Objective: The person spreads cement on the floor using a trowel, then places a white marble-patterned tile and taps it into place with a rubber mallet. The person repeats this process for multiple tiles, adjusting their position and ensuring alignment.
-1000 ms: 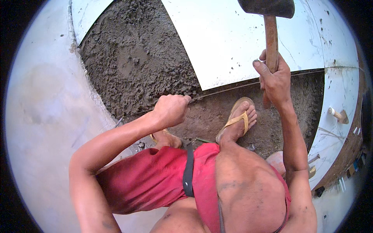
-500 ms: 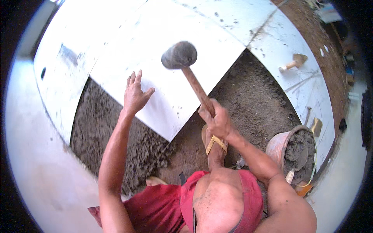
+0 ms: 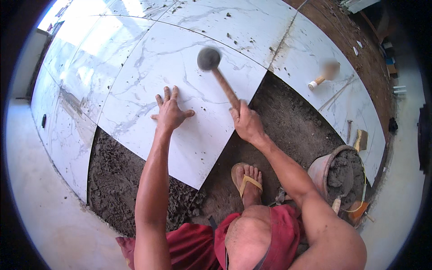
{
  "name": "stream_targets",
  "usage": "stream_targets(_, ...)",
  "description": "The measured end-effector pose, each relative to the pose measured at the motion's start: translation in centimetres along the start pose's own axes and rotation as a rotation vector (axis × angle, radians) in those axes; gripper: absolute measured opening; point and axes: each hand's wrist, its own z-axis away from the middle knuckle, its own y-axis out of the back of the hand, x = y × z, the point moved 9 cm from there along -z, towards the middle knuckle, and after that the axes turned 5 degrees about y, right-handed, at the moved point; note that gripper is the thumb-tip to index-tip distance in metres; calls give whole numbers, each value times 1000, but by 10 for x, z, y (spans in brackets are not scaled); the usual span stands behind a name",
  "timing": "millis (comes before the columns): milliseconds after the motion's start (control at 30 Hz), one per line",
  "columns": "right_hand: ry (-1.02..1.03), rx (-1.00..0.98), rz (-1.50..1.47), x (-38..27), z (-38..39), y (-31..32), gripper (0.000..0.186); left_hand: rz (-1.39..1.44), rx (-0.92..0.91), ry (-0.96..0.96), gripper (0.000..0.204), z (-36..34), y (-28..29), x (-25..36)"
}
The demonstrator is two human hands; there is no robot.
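Observation:
A rubber mallet [image 3: 225, 87] with a dark round head and wooden handle is gripped near the handle's end by my right hand [image 3: 247, 120]. Its head is over the far part of a white, grey-veined floor tile [image 3: 148, 85]; whether it touches the tile I cannot tell. My left hand [image 3: 170, 110], fingers spread, is on or just above the middle of the same tile. The tile's near corner points toward me, with dark wet mortar [image 3: 117, 171] along its left near edge and grey mortar bedding [image 3: 288, 117] along its right.
A bucket [image 3: 319, 171] of mortar, with a trowel [image 3: 336, 204] in it, stands at my right. On the right-hand tiles lie a wooden-handled tool [image 3: 321, 79] and a sponge-like yellow block [image 3: 361, 140]. My sandalled foot [image 3: 250, 184] is beside the tile's near corner. A pale wall [image 3: 49, 180] runs along the left.
My left hand has moved slightly right and down to the tile. The mallet's head has tilted and shifted slightly, still in my right hand. The view has shifted, and the glare on the tile is weaker.

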Motion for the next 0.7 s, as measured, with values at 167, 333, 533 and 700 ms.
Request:
stream_targets(167,266,406,-242,-44,1,50,40,0,12,27,109,-3,2,-10)
stream_targets(333,-120,27,51,53,13,-11,39,15,-46,31,111,1,0,4)
stream_targets(533,248,379,-314,-43,9,43,31,19,-24,55,108,2,9,-7)
stream_targets(700,86,75,-124,-6,-10,-21,29,22,35,-56,100,2,11,-16)
